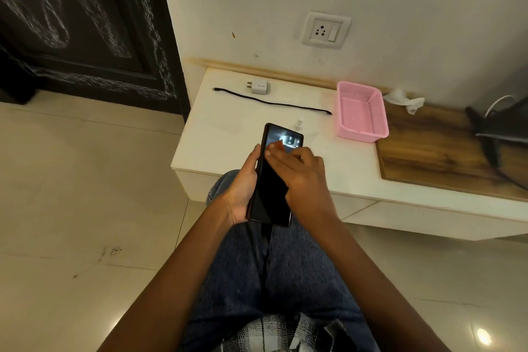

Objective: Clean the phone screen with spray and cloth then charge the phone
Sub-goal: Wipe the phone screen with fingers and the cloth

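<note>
My left hand [243,183] grips a black phone [271,188] by its left edge and holds it over my lap, screen up. The top of the screen shows a pale reflection. My right hand [297,171] lies across the middle of the screen with the fingers stretched flat and blurred; no cloth shows under it. Just beyond the phone's top a small clear spray bottle [299,124] stands on the white shelf [228,134]. A crumpled white cloth [403,98] lies behind the pink basket. Farther back on the shelf lie a white charger plug [257,86] and a black cable [271,102].
A wall socket [325,30] with a switch sits above the shelf. The pink basket [361,111] stands empty at the shelf's right end, beside a wooden top [428,146] with a dark bag [503,128] on it. At the left are a dark door [85,23] and tiled floor.
</note>
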